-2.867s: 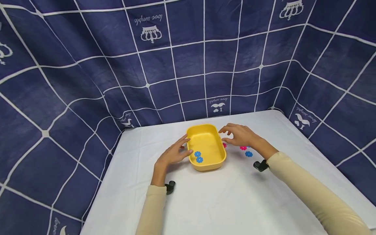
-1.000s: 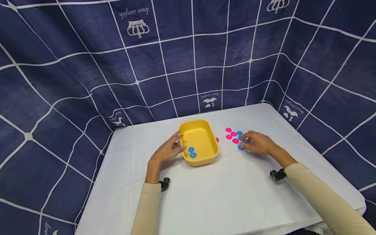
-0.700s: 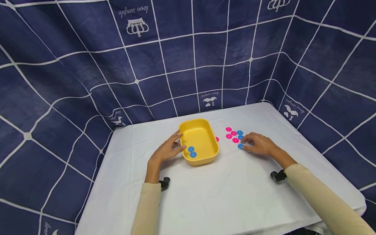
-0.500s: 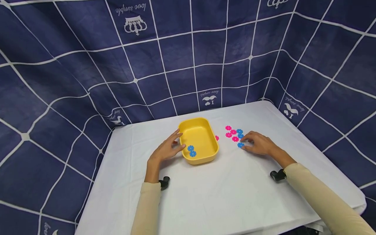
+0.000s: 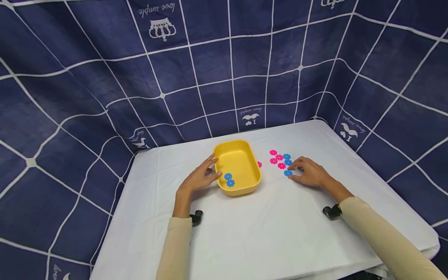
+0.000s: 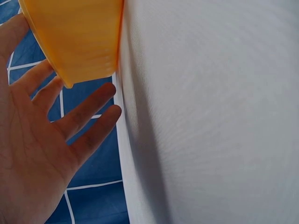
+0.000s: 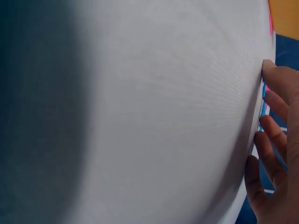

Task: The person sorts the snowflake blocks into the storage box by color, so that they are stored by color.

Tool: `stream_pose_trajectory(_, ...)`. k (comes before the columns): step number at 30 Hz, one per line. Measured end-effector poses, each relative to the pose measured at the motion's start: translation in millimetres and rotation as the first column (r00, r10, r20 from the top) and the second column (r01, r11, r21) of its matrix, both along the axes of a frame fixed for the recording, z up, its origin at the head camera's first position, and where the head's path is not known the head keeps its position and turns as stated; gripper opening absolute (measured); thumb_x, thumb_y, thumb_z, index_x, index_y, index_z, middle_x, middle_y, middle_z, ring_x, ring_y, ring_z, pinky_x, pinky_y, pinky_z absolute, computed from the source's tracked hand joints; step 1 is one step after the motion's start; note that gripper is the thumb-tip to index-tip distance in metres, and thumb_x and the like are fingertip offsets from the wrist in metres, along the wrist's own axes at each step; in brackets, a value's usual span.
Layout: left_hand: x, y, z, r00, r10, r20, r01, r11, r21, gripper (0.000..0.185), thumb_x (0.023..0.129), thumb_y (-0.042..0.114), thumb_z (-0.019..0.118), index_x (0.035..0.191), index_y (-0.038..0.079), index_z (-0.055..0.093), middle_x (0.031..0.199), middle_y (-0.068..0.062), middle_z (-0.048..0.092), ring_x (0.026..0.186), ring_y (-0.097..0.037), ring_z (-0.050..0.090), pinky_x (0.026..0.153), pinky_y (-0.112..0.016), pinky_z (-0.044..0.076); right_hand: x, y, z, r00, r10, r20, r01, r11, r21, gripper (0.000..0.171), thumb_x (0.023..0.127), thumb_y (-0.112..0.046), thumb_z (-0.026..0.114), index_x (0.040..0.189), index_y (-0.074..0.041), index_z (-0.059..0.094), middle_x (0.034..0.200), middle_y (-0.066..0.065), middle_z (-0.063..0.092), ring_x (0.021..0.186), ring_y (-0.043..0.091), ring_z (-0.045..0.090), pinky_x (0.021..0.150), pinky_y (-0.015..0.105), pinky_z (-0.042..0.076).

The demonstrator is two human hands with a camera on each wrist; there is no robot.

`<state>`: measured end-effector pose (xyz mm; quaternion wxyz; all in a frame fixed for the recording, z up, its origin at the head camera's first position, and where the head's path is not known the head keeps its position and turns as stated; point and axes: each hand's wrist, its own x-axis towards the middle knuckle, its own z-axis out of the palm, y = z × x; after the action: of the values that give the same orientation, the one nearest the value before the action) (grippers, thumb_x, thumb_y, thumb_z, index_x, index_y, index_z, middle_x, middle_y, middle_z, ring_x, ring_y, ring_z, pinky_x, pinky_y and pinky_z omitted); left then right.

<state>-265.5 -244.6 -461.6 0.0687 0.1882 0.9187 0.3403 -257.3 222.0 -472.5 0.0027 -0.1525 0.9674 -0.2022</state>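
Note:
A yellow plastic tub (image 5: 238, 161) stands on the white-covered table; two blue flower-shaped discs (image 5: 229, 179) lie inside, near its front left. Spread loosely, my left hand (image 5: 198, 179) is at the tub's left side, with fingertips by the wall and rim. The left wrist view shows the same hand (image 6: 46, 135) below the tub (image 6: 79, 42), palm empty. To the right, my right hand (image 5: 308, 172) rests low over the table, thumb and bent forefinger beside a blue disc (image 5: 287, 173). In the right wrist view, that hand's fingers (image 7: 270, 140) partly hide the discs.
Several pink discs (image 5: 273, 161) and blue discs (image 5: 287, 156) lie flat between the tub and my right hand. One pink disc (image 5: 259, 164) is at the tub's right wall. A dark blue checked curtain (image 5: 217, 77) encloses the table's back and sides.
My right hand has moved from the tub's right rim to the discs on the right; its fingers have lately drawn slightly off them. My left hand stays at the tub. The head view has shifted.

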Motion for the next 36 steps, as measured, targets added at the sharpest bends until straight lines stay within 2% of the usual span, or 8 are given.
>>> stream_pose_trajectory(9, 4.0, -0.1, -7.1, 1.000, -0.018, 0.000, 0.018, 1.000, 0.020, 0.080, 0.092, 0.067, 0.059, 0.156, 0.024, 0.040, 0.167, 0.020, 0.015, 0.125, -0.022, 0.059, 0.109, -0.051, 0.044, 7.5, 3.6, -6.6, 1.000, -0.006, 0.006, 0.006, 1.000, -0.024, 0.030, 0.084, -0.037, 0.083, 0.109, -0.022, 0.079, 0.122, 0.011, 0.061, 0.117, 0.033, 0.056, 0.093, 0.059, 0.051)
stream_pose_trajectory(23, 2.3, 0.8, -5.8, 1.000, -0.011, -0.008, 0.011, 1.000, 0.002, 0.080, 0.091, 0.070, 0.056, 0.157, 0.028, 0.039, 0.167, 0.021, 0.014, 0.126, -0.020, 0.059, 0.108, -0.051, 0.044, 4.0, 3.2, -2.1, 1.000, 0.005, 0.014, -0.004, 0.999, -0.053, 0.025, 0.084, -0.034, 0.083, 0.105, -0.022, 0.078, 0.121, 0.008, 0.061, 0.110, 0.031, 0.062, 0.090, 0.056, 0.052)
stream_pose_trajectory(31, 2.0, -1.2, -2.9, 0.999, -0.025, -0.031, 0.025, 1.000, 0.013, 0.083, 0.092, 0.070, 0.056, 0.158, 0.023, 0.036, 0.168, 0.018, 0.015, 0.125, -0.022, 0.060, 0.107, -0.048, 0.045, -3.6, 3.2, 13.1, 1.000, 0.015, -0.013, -0.016, 0.998, -0.062, 0.031, 0.082, -0.035, 0.084, 0.109, -0.021, 0.076, 0.109, 0.001, 0.066, 0.096, 0.021, 0.062, 0.076, 0.038, 0.052)
stream_pose_trajectory(36, 1.8, -2.2, -1.5, 0.999, -0.022, -0.031, 0.023, 1.000, 0.020, 0.085, 0.092, 0.069, 0.057, 0.159, 0.022, 0.035, 0.168, 0.018, 0.015, 0.126, -0.022, 0.060, 0.108, -0.048, 0.045, -7.8, 3.4, 22.9, 0.999, 0.022, -0.025, -0.024, 0.997, -0.075, 0.033, 0.082, -0.034, 0.085, 0.110, -0.020, 0.076, 0.107, 0.001, 0.068, 0.094, 0.020, 0.064, 0.072, 0.035, 0.052)
